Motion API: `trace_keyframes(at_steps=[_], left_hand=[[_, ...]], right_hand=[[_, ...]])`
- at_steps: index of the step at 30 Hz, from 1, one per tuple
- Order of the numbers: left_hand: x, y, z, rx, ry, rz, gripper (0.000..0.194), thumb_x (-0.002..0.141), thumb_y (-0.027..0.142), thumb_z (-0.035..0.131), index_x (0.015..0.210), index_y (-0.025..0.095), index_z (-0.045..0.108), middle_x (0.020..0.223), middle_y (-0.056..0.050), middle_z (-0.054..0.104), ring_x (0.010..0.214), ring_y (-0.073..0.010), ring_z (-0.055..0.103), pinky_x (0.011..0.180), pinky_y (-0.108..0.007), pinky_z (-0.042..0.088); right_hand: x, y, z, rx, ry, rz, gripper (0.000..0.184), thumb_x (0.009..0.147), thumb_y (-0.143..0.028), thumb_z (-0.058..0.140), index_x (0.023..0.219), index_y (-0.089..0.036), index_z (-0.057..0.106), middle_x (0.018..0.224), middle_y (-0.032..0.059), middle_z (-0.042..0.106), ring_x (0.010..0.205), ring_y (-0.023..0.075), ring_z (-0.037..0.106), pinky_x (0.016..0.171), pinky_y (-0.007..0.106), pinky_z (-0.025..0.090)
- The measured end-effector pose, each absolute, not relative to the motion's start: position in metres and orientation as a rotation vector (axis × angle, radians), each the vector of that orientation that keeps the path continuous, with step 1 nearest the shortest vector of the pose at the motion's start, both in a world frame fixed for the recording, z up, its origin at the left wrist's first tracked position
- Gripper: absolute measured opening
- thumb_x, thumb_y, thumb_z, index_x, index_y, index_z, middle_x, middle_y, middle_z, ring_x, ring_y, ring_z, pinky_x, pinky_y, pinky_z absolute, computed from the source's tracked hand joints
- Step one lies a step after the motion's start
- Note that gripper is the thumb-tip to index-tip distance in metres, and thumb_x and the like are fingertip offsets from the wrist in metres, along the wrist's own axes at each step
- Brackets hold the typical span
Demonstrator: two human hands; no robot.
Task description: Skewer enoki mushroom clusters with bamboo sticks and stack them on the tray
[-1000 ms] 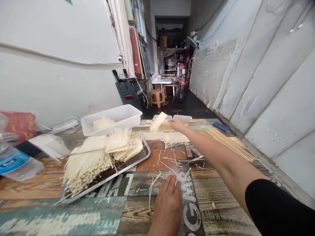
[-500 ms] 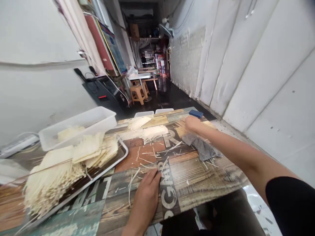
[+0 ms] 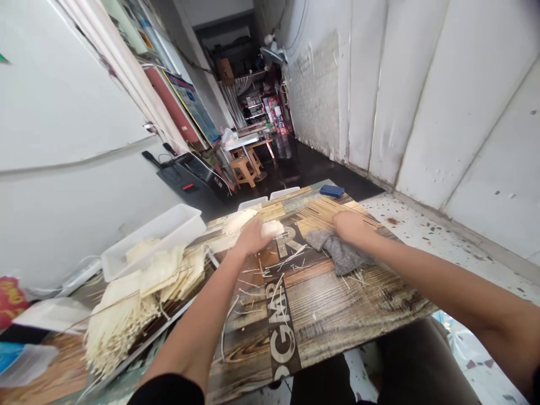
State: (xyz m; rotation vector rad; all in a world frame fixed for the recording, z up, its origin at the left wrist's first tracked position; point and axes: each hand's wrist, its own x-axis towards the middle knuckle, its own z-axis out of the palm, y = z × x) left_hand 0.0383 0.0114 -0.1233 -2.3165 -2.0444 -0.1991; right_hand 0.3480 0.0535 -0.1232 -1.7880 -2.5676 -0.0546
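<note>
My left hand [image 3: 252, 237] reaches across the table onto a pale bunch of enoki mushrooms [image 3: 272, 228], with its fingers closed around the bunch's near side. Another flat bunch of enoki mushrooms [image 3: 239, 223] lies just beyond. On the right, my right hand [image 3: 348, 225] is curled over a spread of thin wooden skewers [image 3: 318, 212]; its fingertips are hidden, so what it grips does not show. A grey cloth [image 3: 343, 253] is bunched up just below that hand. Loose white stems [image 3: 276, 287] are scattered over the table between my arms.
At left, a metal tray [image 3: 185, 308] bears stacked, skewered enoki mushrooms [image 3: 122, 315]. Behind it stands a white plastic tub [image 3: 158, 239]. A blue box [image 3: 332, 191] sits by the table's [image 3: 358, 304] far edge. Stools [image 3: 243, 170] and a small table stand farther back.
My left hand has moved forward from the near part of the table to the mushroom bunch. My right hand has shifted slightly nearer over the skewers. The view has tilted.
</note>
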Motion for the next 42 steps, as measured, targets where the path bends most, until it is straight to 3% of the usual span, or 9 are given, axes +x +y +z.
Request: trace_keyframes(at_steps=[5, 9, 13, 18, 27, 33, 36, 39, 42], left_hand=[[0.038, 0.037, -0.131, -2.404, -2.166, -0.050, 0.076, 0.080, 0.066, 0.048, 0.130, 0.009, 0.048, 0.135, -0.019, 0.055, 0.123, -0.0325, 0.053, 0.102, -0.039, 0.040], [0.033, 0.036, -0.138, -2.405, -2.181, -0.052, 0.075, 0.090, 0.060, 0.032, 0.141, 0.005, 0.034, 0.143, -0.022, 0.045, 0.128, -0.0324, 0.048, 0.105, -0.042, 0.036], [0.027, 0.039, -0.136, -2.545, -2.038, -0.033, 0.056, 0.095, 0.047, 0.026, 0.137, 0.016, 0.045, 0.144, -0.010, 0.048, 0.132, -0.0223, 0.045, 0.110, -0.033, 0.032], [0.024, 0.043, -0.130, -2.475, -1.998, -0.041, 0.046, 0.093, 0.036, 0.033, 0.127, 0.014, 0.055, 0.130, -0.013, 0.060, 0.120, -0.0260, 0.055, 0.103, -0.037, 0.039], [0.017, 0.009, -0.088, -2.152, -2.050, -0.310, 0.043, 0.092, 0.032, 0.030, 0.105, 0.013, 0.066, 0.094, -0.010, 0.072, 0.089, -0.0225, 0.065, 0.081, -0.029, 0.047], [0.050, -0.070, -0.077, -2.006, -2.060, -0.390, 0.045, 0.094, 0.036, 0.029, 0.103, 0.013, 0.067, 0.089, -0.009, 0.072, 0.081, -0.0227, 0.066, 0.075, -0.031, 0.050], [0.095, -0.112, -0.105, -2.089, -1.894, -0.304, 0.041, 0.091, 0.027, 0.035, 0.121, 0.014, 0.060, 0.109, -0.012, 0.070, 0.101, -0.0259, 0.064, 0.099, -0.041, 0.043], [0.140, -0.146, -0.127, -2.317, -1.679, -0.101, 0.038, 0.091, 0.021, 0.037, 0.119, 0.012, 0.060, 0.122, -0.014, 0.065, 0.118, -0.0267, 0.057, 0.111, -0.049, 0.030], [0.158, -0.161, -0.128, -2.421, -1.662, 0.026, 0.047, 0.094, 0.040, 0.041, 0.132, 0.012, 0.050, 0.138, -0.015, 0.053, 0.133, -0.0306, 0.044, 0.115, -0.058, 0.016]], right_hand=[[0.356, 0.056, -0.122, -1.817, -2.544, -0.061, 0.033, 0.090, -0.038, 0.060, 0.106, -0.009, 0.062, 0.108, 0.0116, 0.063, 0.098, 0.0207, 0.062, 0.086, 0.040, 0.050], [0.362, 0.053, -0.119, -1.791, -2.517, -0.041, 0.031, 0.090, -0.038, 0.060, 0.102, -0.010, 0.063, 0.105, 0.0102, 0.064, 0.096, 0.0200, 0.062, 0.085, 0.040, 0.050], [0.366, 0.038, -0.112, -1.736, -2.454, -0.001, 0.023, 0.091, -0.031, 0.057, 0.097, -0.009, 0.063, 0.099, 0.0105, 0.065, 0.092, 0.0200, 0.062, 0.082, 0.038, 0.048], [0.373, 0.002, -0.095, -1.538, -2.375, 0.132, 0.021, 0.092, -0.019, 0.046, 0.086, -0.008, 0.063, 0.094, 0.0164, 0.066, 0.091, 0.0249, 0.062, 0.077, 0.034, 0.043], [0.400, -0.069, -0.108, -1.297, -2.132, 0.789, 0.018, 0.092, -0.025, 0.039, 0.081, -0.019, 0.052, 0.063, -0.0031, 0.059, 0.056, 0.0102, 0.058, 0.055, 0.020, 0.042], [0.407, -0.118, -0.130, -1.116, -1.662, 1.532, 0.026, 0.089, -0.033, 0.039, 0.107, -0.018, 0.049, 0.065, -0.0064, 0.053, 0.037, 0.0085, 0.043, 0.038, 0.021, 0.032], [0.411, -0.141, -0.138, -1.195, -1.865, 1.293, 0.036, 0.086, -0.026, 0.039, 0.116, -0.014, 0.056, 0.055, -0.0055, 0.051, 0.043, 0.0128, 0.047, 0.044, 0.024, 0.037], [0.419, -0.159, -0.146, -1.271, -2.107, 0.914, 0.042, 0.085, -0.022, 0.037, 0.117, -0.011, 0.063, 0.065, 0.0041, 0.064, 0.060, 0.0194, 0.062, 0.060, 0.031, 0.047], [0.427, -0.173, -0.152, -1.318, -2.275, 0.751, 0.047, 0.092, -0.025, 0.032, 0.127, -0.011, 0.059, 0.080, 0.0106, 0.072, 0.068, 0.0240, 0.067, 0.065, 0.036, 0.051]])
